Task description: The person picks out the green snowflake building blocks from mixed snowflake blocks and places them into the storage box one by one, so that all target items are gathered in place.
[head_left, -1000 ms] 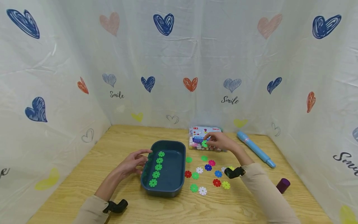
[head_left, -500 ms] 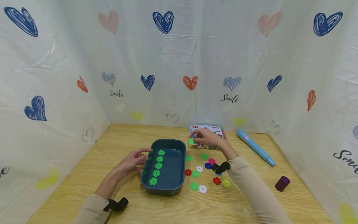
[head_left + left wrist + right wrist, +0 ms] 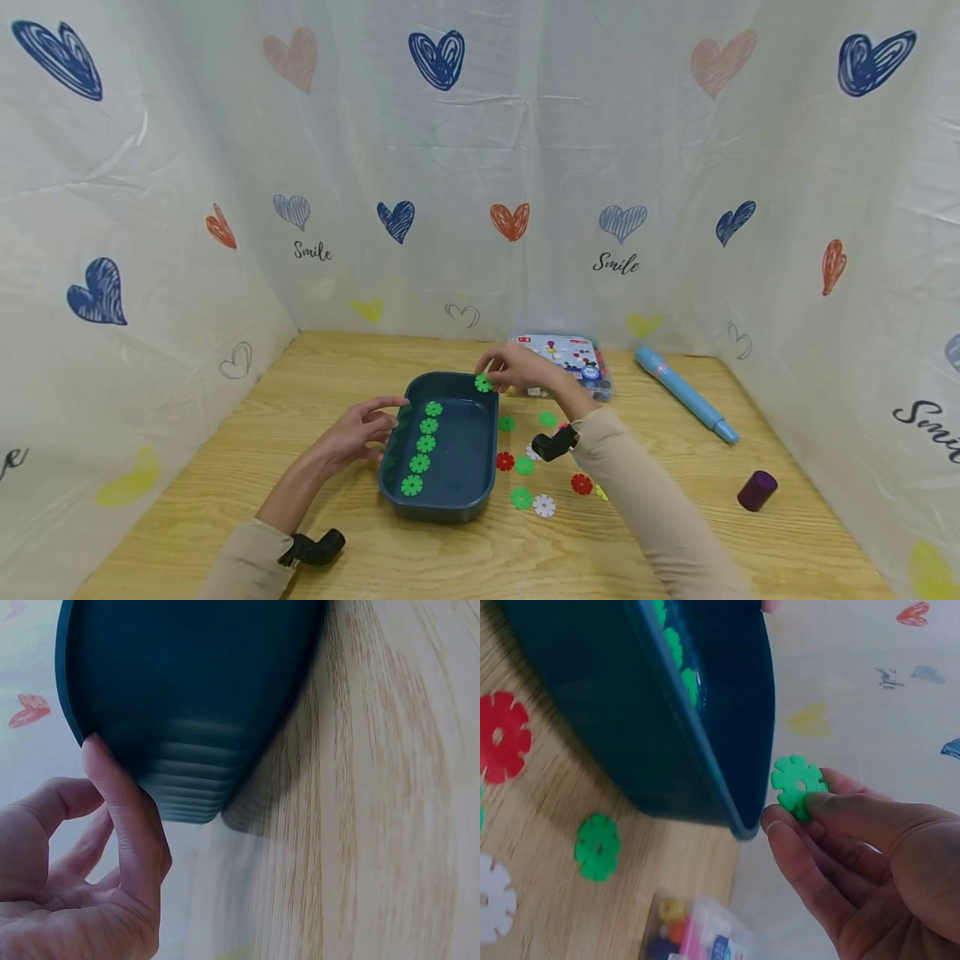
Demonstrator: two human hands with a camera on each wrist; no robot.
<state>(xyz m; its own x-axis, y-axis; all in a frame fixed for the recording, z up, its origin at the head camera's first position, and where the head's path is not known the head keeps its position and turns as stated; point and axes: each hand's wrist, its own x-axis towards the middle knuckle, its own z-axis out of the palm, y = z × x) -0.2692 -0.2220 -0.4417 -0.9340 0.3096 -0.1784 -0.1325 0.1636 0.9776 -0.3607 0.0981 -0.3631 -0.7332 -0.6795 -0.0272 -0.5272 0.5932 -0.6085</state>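
Observation:
In the head view a dark blue-green rectangular bin point(image 3: 465, 454) stands on the table, with a slanting row of several green notched plastic discs point(image 3: 426, 444) along its left side. My right hand point(image 3: 521, 368) pinches another green notched disc point(image 3: 786, 780) between thumb and fingers, at the bin's far right corner. The right wrist view has that disc close beside the rim, a round hole in its middle. On the left side, my left hand point(image 3: 356, 433) touches the bin's rim with a fingertip, its other fingers loosely bent outside the wall.
Right of the bin lie loose notched discs: a red disc point(image 3: 581, 484), a white disc point(image 3: 543, 505), a green disc point(image 3: 521, 498) and several others. Behind them sits a clear-sided box point(image 3: 600, 375) of beads. A light-blue tube point(image 3: 686, 396) and a purple cylinder point(image 3: 757, 491) lie farther right.
My right hand has carried the green disc leftward from in front of the bead box to the bin's far right corner. My left hand has stayed at the rim.

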